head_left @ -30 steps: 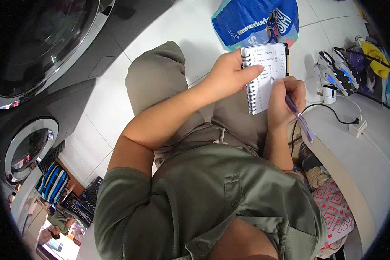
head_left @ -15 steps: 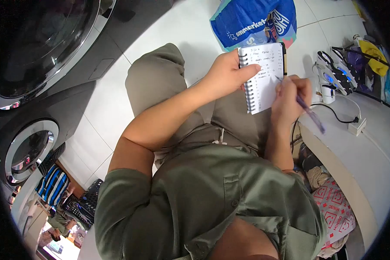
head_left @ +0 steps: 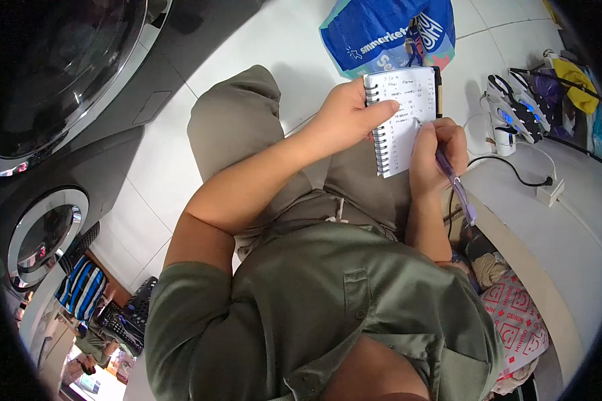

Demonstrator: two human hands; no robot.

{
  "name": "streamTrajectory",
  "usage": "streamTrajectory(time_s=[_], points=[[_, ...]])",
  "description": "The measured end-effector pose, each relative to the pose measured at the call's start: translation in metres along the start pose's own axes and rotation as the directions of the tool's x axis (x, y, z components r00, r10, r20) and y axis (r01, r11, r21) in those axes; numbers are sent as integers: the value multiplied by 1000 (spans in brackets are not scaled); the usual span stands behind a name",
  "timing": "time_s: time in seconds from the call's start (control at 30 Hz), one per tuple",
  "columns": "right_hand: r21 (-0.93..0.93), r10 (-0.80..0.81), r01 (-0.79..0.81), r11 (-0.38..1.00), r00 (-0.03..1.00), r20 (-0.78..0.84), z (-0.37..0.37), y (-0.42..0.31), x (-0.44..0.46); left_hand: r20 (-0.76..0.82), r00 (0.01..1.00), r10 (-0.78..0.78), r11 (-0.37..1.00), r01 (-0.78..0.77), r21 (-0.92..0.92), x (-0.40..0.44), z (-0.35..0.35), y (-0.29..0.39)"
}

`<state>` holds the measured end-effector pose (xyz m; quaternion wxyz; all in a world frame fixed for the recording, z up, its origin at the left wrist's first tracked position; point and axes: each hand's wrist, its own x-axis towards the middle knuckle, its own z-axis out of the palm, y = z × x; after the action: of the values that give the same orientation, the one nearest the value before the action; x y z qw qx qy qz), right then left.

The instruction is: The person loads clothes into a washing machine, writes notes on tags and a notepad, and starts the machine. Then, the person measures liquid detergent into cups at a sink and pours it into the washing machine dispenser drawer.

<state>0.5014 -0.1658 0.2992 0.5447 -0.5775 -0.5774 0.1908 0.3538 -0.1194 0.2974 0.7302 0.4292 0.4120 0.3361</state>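
A small spiral notebook [head_left: 403,147] with handwritten lines on its white page lies open above my lap. My left hand [head_left: 354,113] grips its coil side, the thumb pressed flat over the page and the fingers hidden beneath. In my right hand [head_left: 436,154] is a purple pen [head_left: 456,184], its tip at the written lines on the page's right half and its back end slanting down past my hand. The exact words on the page are too small to read surely.
A blue shopping bag [head_left: 388,37] stands on the tiled floor ahead. Dark front-loading machines [head_left: 80,154] are at the left. On the right, a white surface [head_left: 535,220] holds a blue-lit device [head_left: 515,110], cables and a white socket block [head_left: 550,192]; a red-printed bag [head_left: 515,321] sits below.
My right hand has shifted slightly left and down over the page, and the pen has swung to a steeper slant. My left hand still holds the notebook.
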Motion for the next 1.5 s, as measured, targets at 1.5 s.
streamTrajectory(time_s=[1.5], points=[[213,194,-149,966,958,-209,3,5,-19,2,998,-68,997,68,43,0,-3,-13]])
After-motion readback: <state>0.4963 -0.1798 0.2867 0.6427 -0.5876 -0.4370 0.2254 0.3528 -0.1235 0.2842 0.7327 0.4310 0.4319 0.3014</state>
